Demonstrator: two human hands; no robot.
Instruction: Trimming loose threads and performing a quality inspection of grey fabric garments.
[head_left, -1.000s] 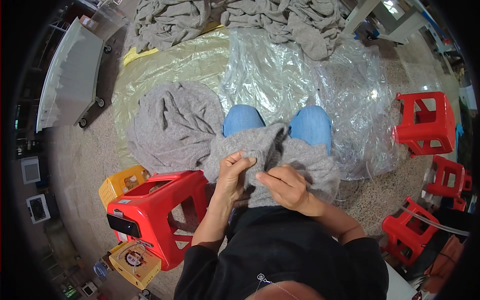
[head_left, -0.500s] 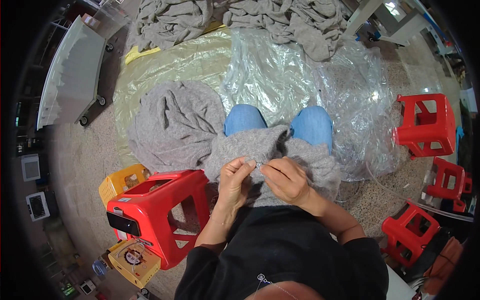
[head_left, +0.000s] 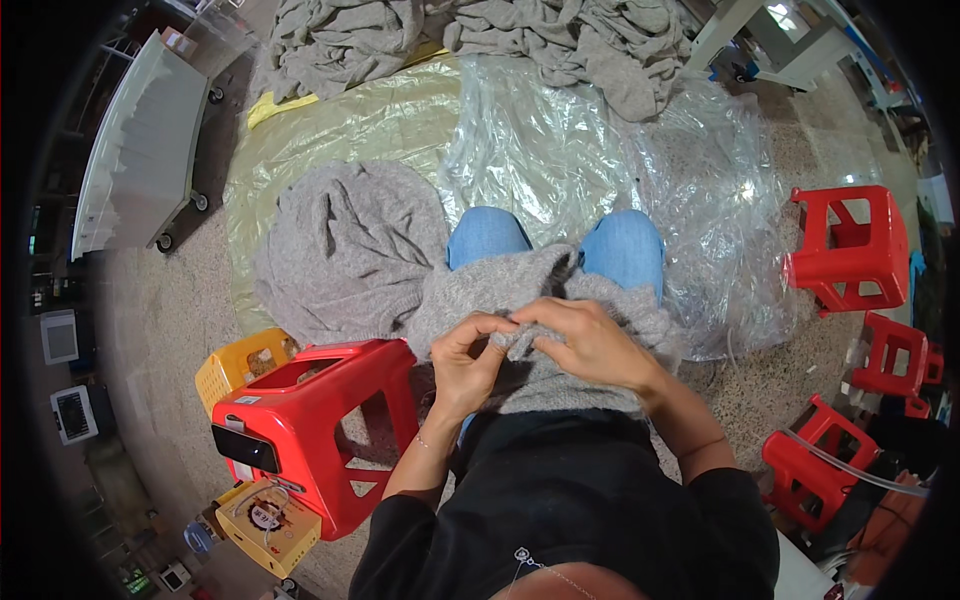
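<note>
A fuzzy grey knitted garment (head_left: 480, 288) lies bunched across my lap, over blue jeans. My left hand (head_left: 463, 372) pinches a small fold of the knit between thumb and fingers. Right beside it, my right hand (head_left: 592, 340) grips the same fold, its index fingertip close to my left fingertips. Whether anything small sits inside the fold is hidden by my fingers. A larger heap of grey knitwear (head_left: 345, 240) rests on the sheet at my left and touches the piece in my lap.
Plastic sheeting (head_left: 540, 150) covers the floor ahead, with more grey knits (head_left: 560, 40) beyond. A red stool (head_left: 300, 420) carrying a phone (head_left: 245, 447) stands close on my left, beside a yellow box (head_left: 268, 522). Other red stools (head_left: 850, 250) are at right. A wheeled white cart (head_left: 140, 150) stands far left.
My right hand has risen slightly, and its fingers have shifted over the knit. Both hands now hold a raised fold where my fingertips were pinched close together. A clear tube at right has moved lower.
</note>
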